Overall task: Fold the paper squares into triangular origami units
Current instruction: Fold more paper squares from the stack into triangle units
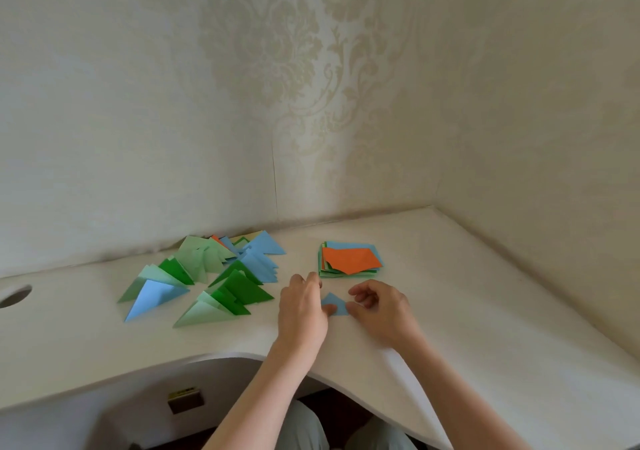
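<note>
- Head view, lower centre of the frame: a small blue paper triangle (334, 304) lies flat on the pale desk (485, 311), pinned between both hands.
- The left hand (302, 311) presses its thumb on the triangle's left corner; the right hand (379, 307), fingers curled, touches the right edge.
- Just above, a stack of paper squares (349, 260) sits with an orange sheet on top.
- Centre left: a spread of folded green and blue triangular units (207, 276).
- Far left edge: a round cable hole (14, 295).
</note>
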Demonstrator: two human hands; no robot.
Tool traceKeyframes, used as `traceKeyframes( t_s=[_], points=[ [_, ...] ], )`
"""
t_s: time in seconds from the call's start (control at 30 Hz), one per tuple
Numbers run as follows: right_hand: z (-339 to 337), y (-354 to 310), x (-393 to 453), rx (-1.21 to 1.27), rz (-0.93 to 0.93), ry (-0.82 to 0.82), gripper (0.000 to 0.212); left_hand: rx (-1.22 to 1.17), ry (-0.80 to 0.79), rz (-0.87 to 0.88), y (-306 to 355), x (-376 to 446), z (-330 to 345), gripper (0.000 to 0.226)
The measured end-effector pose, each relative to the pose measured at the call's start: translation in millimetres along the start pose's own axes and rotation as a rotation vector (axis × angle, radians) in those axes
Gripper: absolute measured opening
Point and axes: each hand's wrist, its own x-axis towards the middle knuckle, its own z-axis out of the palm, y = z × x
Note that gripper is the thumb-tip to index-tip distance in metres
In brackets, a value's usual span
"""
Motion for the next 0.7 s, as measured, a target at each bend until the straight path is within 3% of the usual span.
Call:
traceKeyframes(
  t_s=[0.43,0.7],
  points=[
    [2.0,-3.5,-9.3,0.008,-0.041,0.005,0.022,-0.017,0.153,0.11,-5.8,-14.0,3.6,0.028],
    [4.3,-6.7,-10.4,-0.08,-0.05,-0.034,0.021,-0.152,0.03,0.008,-11.2,-5.6,2.5,0.034]
  ],
)
